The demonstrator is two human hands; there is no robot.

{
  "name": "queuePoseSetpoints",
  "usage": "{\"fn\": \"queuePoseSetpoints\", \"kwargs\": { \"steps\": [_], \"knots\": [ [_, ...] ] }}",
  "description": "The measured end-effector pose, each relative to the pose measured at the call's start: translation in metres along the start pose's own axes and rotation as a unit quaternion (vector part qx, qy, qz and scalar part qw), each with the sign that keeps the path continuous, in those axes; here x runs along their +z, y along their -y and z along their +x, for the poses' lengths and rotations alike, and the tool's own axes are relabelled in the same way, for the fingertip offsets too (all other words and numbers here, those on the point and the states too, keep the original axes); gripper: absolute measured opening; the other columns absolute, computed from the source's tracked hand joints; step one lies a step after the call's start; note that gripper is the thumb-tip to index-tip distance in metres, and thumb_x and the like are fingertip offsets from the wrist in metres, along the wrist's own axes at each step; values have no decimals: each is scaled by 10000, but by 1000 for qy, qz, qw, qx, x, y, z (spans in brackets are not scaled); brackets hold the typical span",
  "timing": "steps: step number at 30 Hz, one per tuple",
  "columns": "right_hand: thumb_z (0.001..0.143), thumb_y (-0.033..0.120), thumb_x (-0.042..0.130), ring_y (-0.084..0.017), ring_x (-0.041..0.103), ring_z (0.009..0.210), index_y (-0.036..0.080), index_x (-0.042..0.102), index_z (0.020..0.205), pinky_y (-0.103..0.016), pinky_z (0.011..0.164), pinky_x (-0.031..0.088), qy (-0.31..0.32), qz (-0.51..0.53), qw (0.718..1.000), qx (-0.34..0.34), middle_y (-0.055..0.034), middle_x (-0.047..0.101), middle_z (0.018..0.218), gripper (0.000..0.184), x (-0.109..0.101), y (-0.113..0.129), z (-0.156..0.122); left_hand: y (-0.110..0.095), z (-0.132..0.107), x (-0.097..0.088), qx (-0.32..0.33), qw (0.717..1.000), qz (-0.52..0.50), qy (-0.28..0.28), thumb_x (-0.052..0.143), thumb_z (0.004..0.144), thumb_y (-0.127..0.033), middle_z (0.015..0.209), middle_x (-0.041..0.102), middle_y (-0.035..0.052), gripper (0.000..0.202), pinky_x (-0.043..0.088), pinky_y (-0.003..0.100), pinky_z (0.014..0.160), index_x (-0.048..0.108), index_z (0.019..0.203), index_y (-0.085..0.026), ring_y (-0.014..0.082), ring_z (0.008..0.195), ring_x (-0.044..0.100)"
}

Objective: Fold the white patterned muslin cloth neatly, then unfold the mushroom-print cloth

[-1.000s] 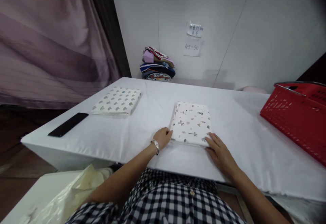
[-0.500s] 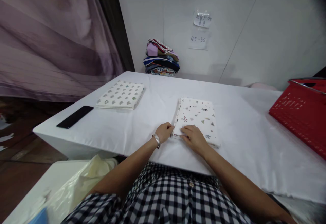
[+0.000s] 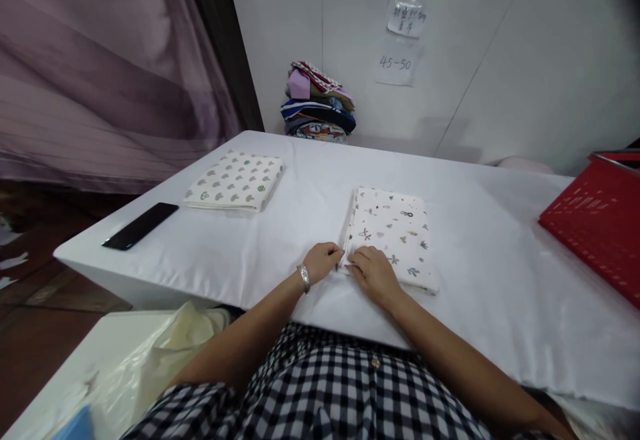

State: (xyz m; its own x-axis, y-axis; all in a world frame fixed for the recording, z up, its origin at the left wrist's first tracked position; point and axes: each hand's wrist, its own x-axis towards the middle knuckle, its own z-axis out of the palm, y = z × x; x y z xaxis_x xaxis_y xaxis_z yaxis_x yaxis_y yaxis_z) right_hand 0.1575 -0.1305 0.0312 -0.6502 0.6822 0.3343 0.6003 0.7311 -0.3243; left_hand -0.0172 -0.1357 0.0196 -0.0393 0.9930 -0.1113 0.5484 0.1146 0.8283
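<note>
A folded white cloth with small coloured prints [image 3: 395, 230] lies on the white table [image 3: 310, 227] right in front of me. My left hand [image 3: 323, 261], with a watch at the wrist, is curled against the cloth's near left corner, fingers pinched on its edge. Beside it, my right hand [image 3: 373, 273] rests on the same near left corner, fingers bent down onto the fabric. A second folded cloth with grey-green prints [image 3: 234, 181] lies at the table's far left, away from both hands.
A black phone [image 3: 141, 225] lies near the table's left edge. A red basket [image 3: 597, 223] stands at the right. A stack of folded coloured clothes [image 3: 317, 103] sits against the back wall. A pale plastic bag [image 3: 150, 360] lies below the table's near left.
My right hand has moved from the cloth's near right corner to its near left corner, next to my left hand. The left hand has stayed at that corner.
</note>
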Motion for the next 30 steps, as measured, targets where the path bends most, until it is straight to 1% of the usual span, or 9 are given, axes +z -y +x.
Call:
{"fn": "queuePoseSetpoints", "kwargs": {
  "steps": [4, 9, 14, 18, 21, 23, 26, 28, 30],
  "knots": [
    [854, 181, 505, -182, 495, 805, 199, 579, 803, -315, 722, 384, -11, 65, 998, 14, -39, 586, 830, 92, 4, -1, 4, -1, 0, -1, -2, 1000, 8, 11, 449, 730, -389, 564, 558, -16, 278, 390, 228, 561, 576, 605, -176, 129, 595, 499],
    [838, 129, 473, -161, 505, 775, 205, 550, 731, -294, 706, 394, -29, 132, 990, 27, -19, 574, 786, 152, 3, 1, 7, -4, -3, -3, -4, 1000, 8, 21, 447, 726, -361, 566, 552, -23, 252, 391, 221, 552, 566, 603, -176, 124, 587, 490],
    [836, 124, 463, -166, 502, 776, 205, 540, 740, -298, 712, 399, -31, 136, 990, 20, -24, 574, 790, 147, 5, 3, 6, -5, -5, -4, 6, 1000, -1, 26, 441, 714, -331, 570, 551, -26, 220, 385, 219, 558, 557, 602, -181, 118, 575, 480],
    [853, 137, 450, -172, 490, 767, 200, 529, 752, -300, 697, 396, -40, 128, 991, -11, -31, 565, 782, 143, 8, 4, 5, -5, -5, -3, 16, 999, 14, 39, 425, 716, -322, 554, 537, -26, 227, 371, 217, 556, 544, 583, -182, 115, 567, 472],
    [867, 151, 441, -176, 489, 770, 199, 533, 759, -308, 698, 400, -34, 113, 993, -20, -35, 564, 783, 150, 9, 4, 5, -4, -4, -4, 15, 999, 15, 38, 433, 710, -312, 540, 521, -30, 216, 365, 218, 554, 526, 564, -184, 115, 565, 471],
    [875, 161, 440, -180, 495, 794, 199, 547, 789, -320, 720, 406, -27, 107, 994, -21, -40, 574, 814, 142, 9, 4, 4, -5, -2, -5, 7, 999, 8, 44, 432, 718, -322, 508, 494, -36, 234, 356, 221, 539, 498, 539, -187, 114, 542, 459],
    [876, 174, 449, -198, 504, 874, 193, 568, 918, -349, 775, 412, -28, 94, 995, -24, -63, 586, 923, 128, 9, 7, 0, -11, 4, -8, -8, 999, 18, 41, 383, 785, -407, 446, 435, -37, 358, 336, 231, 515, 444, 503, -194, 117, 502, 438],
    [868, 164, 452, -210, 502, 930, 188, 563, 1012, -366, 810, 413, -32, 80, 996, -29, -81, 581, 999, 183, 9, 10, -2, -17, 11, -9, -8, 998, 49, 24, 344, 821, -484, 451, 449, -28, 440, 332, 240, 520, 448, 505, -195, 126, 514, 453],
    [859, 151, 452, -219, 497, 978, 186, 553, 1074, -378, 833, 414, -30, 64, 997, -40, -93, 573, 1054, 240, 9, 13, -5, -23, 19, -8, -4, 996, 92, 11, 363, 821, -536, 504, 510, -15, 463, 337, 249, 538, 494, 539, -193, 138, 551, 488]
  ]
}}
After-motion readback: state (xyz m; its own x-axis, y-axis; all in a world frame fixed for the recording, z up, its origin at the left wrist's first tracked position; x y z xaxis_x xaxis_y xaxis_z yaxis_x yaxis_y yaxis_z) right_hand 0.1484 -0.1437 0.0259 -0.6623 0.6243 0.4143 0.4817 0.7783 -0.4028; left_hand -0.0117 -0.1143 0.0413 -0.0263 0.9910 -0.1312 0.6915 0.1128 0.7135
